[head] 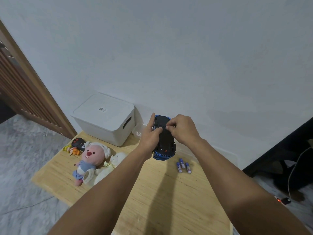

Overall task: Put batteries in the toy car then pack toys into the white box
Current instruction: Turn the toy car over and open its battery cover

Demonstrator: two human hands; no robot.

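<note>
While the pale wood-grain tabletop (169,200) carried soft plush toys (91,160) at the left and three small purple batteries (183,166) at the right, a glossy blue plastic toy car (165,141) was held belly-up above it. The left hand (150,134) gripped its side, thumb raised; the right hand (181,128) pinched at its black underside. A smooth lidded white box (105,119) sat far left.

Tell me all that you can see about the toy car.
The toy car is blue with a black plastic underside. It is held above the wooden table, underside toward the camera. The left hand grips its left side; the right hand has its fingertips curled on the underside. Small red spots show near its lower end.
</note>
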